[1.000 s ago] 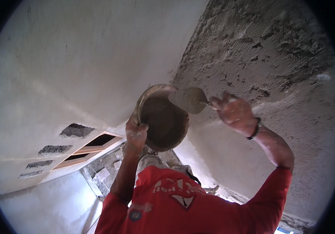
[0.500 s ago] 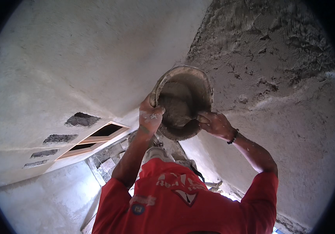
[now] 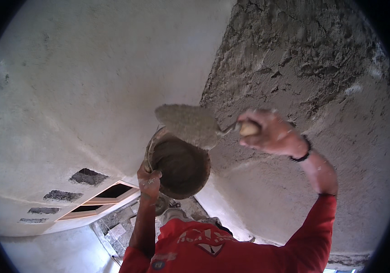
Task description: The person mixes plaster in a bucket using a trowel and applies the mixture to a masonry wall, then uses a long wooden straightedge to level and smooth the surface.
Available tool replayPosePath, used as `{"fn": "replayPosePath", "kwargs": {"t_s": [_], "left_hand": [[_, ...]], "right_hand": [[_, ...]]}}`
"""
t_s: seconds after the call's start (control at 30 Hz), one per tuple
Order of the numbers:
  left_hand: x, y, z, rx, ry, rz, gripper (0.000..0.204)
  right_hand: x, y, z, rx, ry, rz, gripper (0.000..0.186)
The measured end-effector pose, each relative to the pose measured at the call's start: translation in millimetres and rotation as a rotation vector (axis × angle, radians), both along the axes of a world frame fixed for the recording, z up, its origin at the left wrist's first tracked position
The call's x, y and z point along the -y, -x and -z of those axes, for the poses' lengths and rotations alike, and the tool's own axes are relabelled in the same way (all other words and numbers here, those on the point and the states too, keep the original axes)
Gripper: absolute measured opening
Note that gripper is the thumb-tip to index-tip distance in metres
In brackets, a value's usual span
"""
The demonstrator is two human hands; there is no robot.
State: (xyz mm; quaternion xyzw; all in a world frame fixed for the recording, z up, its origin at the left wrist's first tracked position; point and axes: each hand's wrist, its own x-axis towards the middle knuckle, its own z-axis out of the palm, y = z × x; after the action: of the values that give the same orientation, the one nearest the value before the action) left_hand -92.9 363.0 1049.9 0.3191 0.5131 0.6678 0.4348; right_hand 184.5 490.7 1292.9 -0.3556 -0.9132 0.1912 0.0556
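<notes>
Grey mortar (image 3: 174, 166), probably, one trowel (image 3: 195, 125), one bucket (image 3: 204, 172)

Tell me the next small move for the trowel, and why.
Probably carry the trowel toward the rough wall: it looks loaded with mortar and is lifted out of the bucket, which the left hand holds.

Building site: rough plaster (image 3: 286, 68), mortar bucket (image 3: 203, 175), loaded trowel (image 3: 188, 123).
</notes>
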Motion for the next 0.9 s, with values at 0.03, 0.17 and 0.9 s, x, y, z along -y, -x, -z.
{"fn": "replayPosePath", "kwargs": {"t_s": [0.03, 0.17, 0.9], "left_hand": [[7.2, 6.8, 2.5, -0.032, 0.0, -0.032, 0.05], [23.1, 20.4, 7.9, -0.157, -0.007, -0.107, 0.049], [-11.0, -4.2, 3.3, -0.294, -0.022, -0.044, 0.043]], "right_hand": [[-3.3, 6.8, -22.1, -0.04, -0.001, -0.058, 0.036], [-22.3, 11.0, -83.0, -0.198, 0.204, -0.106, 0.034], [-5.5, -25.3, 94.7, 0.251, -0.631, -0.257, 0.027]]}}
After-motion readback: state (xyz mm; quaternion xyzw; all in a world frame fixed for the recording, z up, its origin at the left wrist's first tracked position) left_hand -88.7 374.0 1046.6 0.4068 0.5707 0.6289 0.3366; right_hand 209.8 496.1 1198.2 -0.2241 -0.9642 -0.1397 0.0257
